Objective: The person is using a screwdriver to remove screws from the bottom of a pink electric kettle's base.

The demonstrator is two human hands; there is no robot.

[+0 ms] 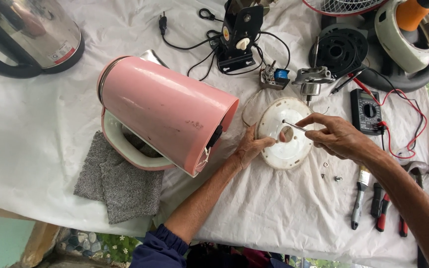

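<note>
White disc: round plastic base plate [285, 133], grubby, lying flat on the cloth just right of the kettle's open bottom.
Right grip: right hand [337, 135] pinches a thin metal tool [295, 126] between thumb and fingertips; tip sits near the plate's centre hole.
Left grip: left hand [250, 146] pressed on the plate's left rim, thumb over the edge, fingers closed against it.
Arms: left forearm comes up from bottom centre, dark blue sleeve at the elbow; right forearm enters from the lower right corner.
Kettle: pink kettle [167, 111] on its side, cream handle toward the person, wires showing at the base.
Surface: tabletop under a creased white cloth [50, 149]; grey rag [117, 181] at the near left edge.
Small parts: loose screws [329, 171] just right of the plate.
Tools: paintbrush [359, 197] and red-handled pliers [382, 208] near right; black multimeter [366, 110] with red leads beyond the right hand.
Far edge: steel kettle [31, 32] top left; black fan parts top right.
</note>
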